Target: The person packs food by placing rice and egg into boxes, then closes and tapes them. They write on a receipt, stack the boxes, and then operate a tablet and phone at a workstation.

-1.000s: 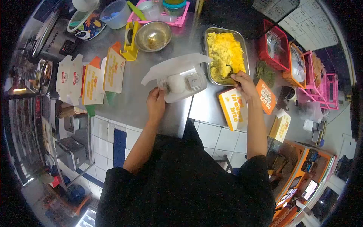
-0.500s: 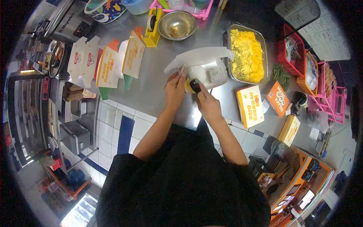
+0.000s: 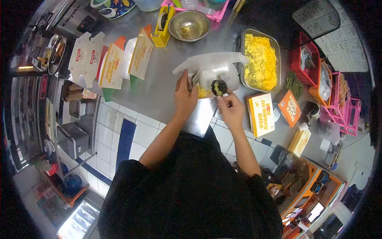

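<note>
My right hand (image 3: 232,109) holds a black spoon (image 3: 219,87) with yellow-green bits in its round bowl, over the near edge of an open white food box (image 3: 233,81). My left hand (image 3: 186,95) grips the box's left side with bent fingers. Inside the box are a white rounded mound, probably rice, a small clear lidded cup (image 3: 226,76) and some yellow scrambled egg (image 3: 203,92) at the near left. The box's white lid flap (image 3: 211,60) stands up at the back. To the right, a clear tray (image 3: 243,65) is filled with scrambled egg.
Folded cartons (image 3: 141,55) stand at the left beside a yellow tape dispenser (image 3: 160,38) and a metal bowl (image 3: 189,26). At the right lie a yellow-and-white carton (image 3: 262,115), an orange carton (image 3: 289,107), a green cloth (image 3: 293,83) and a red basket (image 3: 306,59).
The spoon has moved right and toward me, its bowl now turned to show the inside. Yellow egg shows more plainly in the box's near-left part. My left hand has shifted only slightly.
</note>
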The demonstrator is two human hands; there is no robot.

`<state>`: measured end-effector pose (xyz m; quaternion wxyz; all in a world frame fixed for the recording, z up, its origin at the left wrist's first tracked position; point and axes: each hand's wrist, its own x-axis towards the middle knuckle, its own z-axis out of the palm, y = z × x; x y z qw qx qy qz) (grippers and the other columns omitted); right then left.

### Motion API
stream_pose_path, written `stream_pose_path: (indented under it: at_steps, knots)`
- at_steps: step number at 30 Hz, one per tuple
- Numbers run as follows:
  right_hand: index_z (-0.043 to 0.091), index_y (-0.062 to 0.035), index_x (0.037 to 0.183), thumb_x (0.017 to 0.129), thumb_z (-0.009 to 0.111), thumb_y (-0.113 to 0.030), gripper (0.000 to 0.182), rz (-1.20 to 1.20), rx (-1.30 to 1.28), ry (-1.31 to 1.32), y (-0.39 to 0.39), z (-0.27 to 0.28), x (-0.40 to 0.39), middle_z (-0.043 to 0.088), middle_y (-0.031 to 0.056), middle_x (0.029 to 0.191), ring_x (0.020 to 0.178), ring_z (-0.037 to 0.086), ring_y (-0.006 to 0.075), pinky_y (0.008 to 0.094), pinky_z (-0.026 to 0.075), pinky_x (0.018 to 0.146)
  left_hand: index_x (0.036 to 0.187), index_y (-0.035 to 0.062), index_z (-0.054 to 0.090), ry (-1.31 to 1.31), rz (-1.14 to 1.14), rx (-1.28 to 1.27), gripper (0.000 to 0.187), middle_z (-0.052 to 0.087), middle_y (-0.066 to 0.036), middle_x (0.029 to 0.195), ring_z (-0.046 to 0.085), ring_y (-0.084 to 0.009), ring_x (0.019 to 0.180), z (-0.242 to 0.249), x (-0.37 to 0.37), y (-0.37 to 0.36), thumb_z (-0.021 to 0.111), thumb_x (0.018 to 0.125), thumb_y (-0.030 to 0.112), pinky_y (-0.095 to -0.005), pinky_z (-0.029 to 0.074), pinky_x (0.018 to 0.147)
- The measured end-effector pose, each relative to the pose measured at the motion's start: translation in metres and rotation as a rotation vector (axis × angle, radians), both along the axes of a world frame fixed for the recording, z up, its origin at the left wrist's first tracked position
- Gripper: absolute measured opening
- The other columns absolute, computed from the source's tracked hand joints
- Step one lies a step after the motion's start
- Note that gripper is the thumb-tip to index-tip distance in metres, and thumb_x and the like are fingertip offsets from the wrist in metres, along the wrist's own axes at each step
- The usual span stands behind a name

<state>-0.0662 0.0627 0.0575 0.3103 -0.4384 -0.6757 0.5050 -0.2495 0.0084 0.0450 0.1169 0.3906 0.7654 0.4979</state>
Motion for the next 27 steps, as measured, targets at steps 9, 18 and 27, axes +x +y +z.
stream_pose_path:
  at_steps: [9,18,27]
  knots:
    - [0.06,-0.0054,0.087,0.09,0.072,-0.019,0.018,-0.512,0.028,0.107,0.088,0.044,0.059,0.063,0.0069,0.072,0.049,0.056,0.0182,0.0295,0.046,0.048,0.13,-0.0032,0.056,-0.174,-0.086,-0.234,0.046,0.066,-0.026,0.109,0.066,-0.0375,0.099,0.0,-0.015,-0.013,0.053,0.084,0.003,-0.0432,0.051,0.088]
    - [0.048,0.0015,0.137,0.086,0.066,-0.019,0.058,-0.4,0.679,-0.646,0.098,0.04,0.052,0.05,0.026,0.138,0.12,0.052,0.0422,0.048,0.041,0.102,0.132,-0.0016,0.055,-0.248,0.067,-0.187,0.05,0.061,-0.026,0.124,0.066,-0.0337,0.102,-0.013,-0.067,-0.053,0.061,0.082,0.004,-0.0404,0.052,0.087]
    - [0.046,-0.0216,0.147,0.082,0.063,-0.007,0.068,0.089,0.142,-0.429,-0.003,0.037,-0.02,0.04,0.0294,0.145,0.138,0.036,0.0454,0.0426,0.03,0.115,0.145,0.0071,0.046,-0.01,-0.592,-0.518,0.07,0.054,-0.027,0.136,0.054,-0.0399,0.124,0.073,-0.112,-0.012,0.066,0.078,0.001,-0.0398,0.045,0.103]
